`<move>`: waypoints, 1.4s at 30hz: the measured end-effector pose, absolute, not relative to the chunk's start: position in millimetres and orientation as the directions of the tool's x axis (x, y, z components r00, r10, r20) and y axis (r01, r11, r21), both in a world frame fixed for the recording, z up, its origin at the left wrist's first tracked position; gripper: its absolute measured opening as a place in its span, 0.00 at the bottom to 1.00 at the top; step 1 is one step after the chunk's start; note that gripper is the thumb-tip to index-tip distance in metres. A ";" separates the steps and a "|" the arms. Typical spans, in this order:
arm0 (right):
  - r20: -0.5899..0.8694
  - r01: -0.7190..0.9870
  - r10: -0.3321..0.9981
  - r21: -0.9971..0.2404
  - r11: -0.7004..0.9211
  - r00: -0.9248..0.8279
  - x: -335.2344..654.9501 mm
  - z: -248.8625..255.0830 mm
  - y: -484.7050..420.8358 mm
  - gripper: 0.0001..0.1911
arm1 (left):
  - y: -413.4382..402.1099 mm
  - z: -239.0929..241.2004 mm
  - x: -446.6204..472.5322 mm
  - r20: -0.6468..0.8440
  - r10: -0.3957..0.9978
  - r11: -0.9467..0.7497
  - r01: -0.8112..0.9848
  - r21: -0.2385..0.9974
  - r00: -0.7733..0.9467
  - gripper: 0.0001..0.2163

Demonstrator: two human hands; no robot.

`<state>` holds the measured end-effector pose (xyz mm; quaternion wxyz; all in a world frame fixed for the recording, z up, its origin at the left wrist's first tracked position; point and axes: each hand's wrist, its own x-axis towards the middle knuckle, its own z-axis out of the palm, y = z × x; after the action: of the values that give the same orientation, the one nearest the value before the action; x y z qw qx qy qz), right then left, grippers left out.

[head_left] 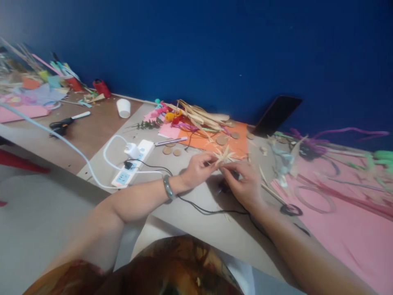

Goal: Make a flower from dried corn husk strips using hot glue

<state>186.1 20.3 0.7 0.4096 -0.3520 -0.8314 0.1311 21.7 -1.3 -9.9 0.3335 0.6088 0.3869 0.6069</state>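
My left hand (pixel 197 169) and my right hand (pixel 244 185) meet over the grey tabletop (pixel 196 192), both pinched on a small star-shaped piece of pale straw strips (pixel 225 156). A green bangle sits on my left wrist. Just behind the straw piece lies an orange sheet (pixel 236 143) with round wooden discs (pixel 221 140) on it. A heap of dried straw strips (pixel 199 114) lies at the sheet's far edge. A black cable (pixel 211 211) runs under my right wrist.
A white power strip (pixel 132 163) with a plugged charger and white cable lies left of my hands. A black glue gun (pixel 61 126), a white cup (pixel 123 108) and a red thread spool (pixel 101 87) lie further left. A dark phone (pixel 278 114) leans on the blue wall. Pink sheet (pixel 346 229) with pipe cleaners lies right.
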 end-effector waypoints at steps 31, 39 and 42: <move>0.532 0.413 0.739 -0.614 0.673 -0.413 185.5 -3.7 16.7 0.06 | -3.1 -3.1 21.5 0.430 0.902 -0.422 0.125 0.898 -0.047 0.09; 0.526 0.424 0.749 -0.618 0.662 -0.404 184.3 -2.1 12.7 0.06 | -5.0 -0.8 21.0 0.410 0.912 -0.406 0.104 0.908 -0.025 0.08; 0.531 0.418 0.742 -0.613 0.670 -0.410 185.1 -1.1 12.1 0.06 | -5.9 0.7 21.1 0.432 0.902 -0.428 0.115 0.897 -0.015 0.08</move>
<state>185.1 12.1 -1.1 0.4107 -0.3553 -0.8163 0.1967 21.1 -5.9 0.7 0.3393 0.6143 0.4136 0.5800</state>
